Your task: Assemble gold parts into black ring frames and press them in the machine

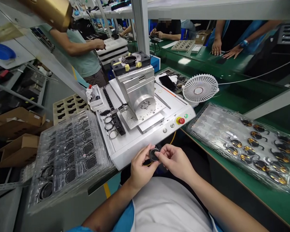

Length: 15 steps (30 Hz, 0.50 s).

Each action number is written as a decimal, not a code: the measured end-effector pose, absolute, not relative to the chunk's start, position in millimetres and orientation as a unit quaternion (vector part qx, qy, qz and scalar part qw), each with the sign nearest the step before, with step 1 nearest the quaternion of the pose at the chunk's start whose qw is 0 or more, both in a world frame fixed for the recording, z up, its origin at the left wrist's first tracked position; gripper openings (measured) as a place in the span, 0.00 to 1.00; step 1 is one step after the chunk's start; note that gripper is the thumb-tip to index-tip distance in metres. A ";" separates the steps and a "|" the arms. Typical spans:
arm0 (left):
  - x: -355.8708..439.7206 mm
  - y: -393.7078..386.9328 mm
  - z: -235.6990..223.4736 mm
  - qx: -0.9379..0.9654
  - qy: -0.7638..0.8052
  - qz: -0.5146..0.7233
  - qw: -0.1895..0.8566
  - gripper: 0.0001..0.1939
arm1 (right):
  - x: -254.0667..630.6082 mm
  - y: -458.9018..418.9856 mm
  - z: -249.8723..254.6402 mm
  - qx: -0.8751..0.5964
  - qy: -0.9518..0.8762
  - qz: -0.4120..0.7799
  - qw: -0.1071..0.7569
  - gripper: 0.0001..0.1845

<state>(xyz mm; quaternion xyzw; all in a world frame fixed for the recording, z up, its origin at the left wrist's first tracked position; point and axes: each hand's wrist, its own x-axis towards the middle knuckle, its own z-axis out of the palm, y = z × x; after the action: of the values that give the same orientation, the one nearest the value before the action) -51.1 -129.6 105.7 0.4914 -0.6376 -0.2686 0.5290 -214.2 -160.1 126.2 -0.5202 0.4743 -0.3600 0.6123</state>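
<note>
A small round black disc with a pale rim (154, 154) is held in front of my body, just before the white machine's front panel (140, 145). My left hand (143, 164) grips its left side between thumb and fingers. My right hand (175, 160) closes on its right edge, the thumb lying over the face. Part of the disc is hidden behind the fingers. Beyond my hands rises the machine's metal block (142, 93), topped by a black fixture (130, 60) with yellow pads. Three rings lie on the machine's left side, among them a silver ring (113, 134).
On the left, a stacked clear tray (98, 141) bears round black parts. At right, another clear tray (203, 120) carries several amber-and-black parts with tails. A white fan (200, 88), red emergency button (181, 120) and small white box (96, 102) surround the machine. Co-workers are farther back.
</note>
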 end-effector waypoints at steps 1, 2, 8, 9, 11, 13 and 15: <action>-51.2 -129.6 106.2 0.493 -0.637 -0.267 0.529 0.33 | -213.6 -159.9 126.7 -0.518 0.474 -0.362 0.613 0.21; -51.3 -129.7 106.9 0.496 -0.635 -0.266 0.529 0.33 | -213.2 -159.8 126.9 -0.516 0.474 -0.364 0.614 0.20; -48.2 -131.3 105.8 0.510 -0.631 -0.264 0.521 0.30 | -212.4 -162.2 124.2 -0.520 0.489 -0.372 0.593 0.20; -47.6 -131.5 103.8 0.508 -0.630 -0.270 0.522 0.30 | -211.6 -162.1 123.9 -0.521 0.494 -0.382 0.582 0.19; -47.4 -131.2 98.2 0.502 -0.630 -0.279 0.523 0.31 | -209.1 -160.9 122.7 -0.509 0.501 -0.403 0.572 0.17; -48.6 -130.4 91.4 0.486 -0.641 -0.289 0.519 0.33 | -209.2 -160.6 118.9 -0.483 0.484 -0.393 0.615 0.19; -49.3 -130.9 83.9 0.462 -0.664 -0.303 0.503 0.35 | -221.3 -163.5 111.4 -0.459 0.459 -0.368 0.665 0.24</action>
<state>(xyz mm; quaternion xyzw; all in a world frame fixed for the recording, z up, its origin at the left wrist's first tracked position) -49.3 -130.9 83.9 0.4619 -0.6644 -0.3034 0.5031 -221.3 -163.5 111.4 -0.4592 0.4594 -0.3681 0.6653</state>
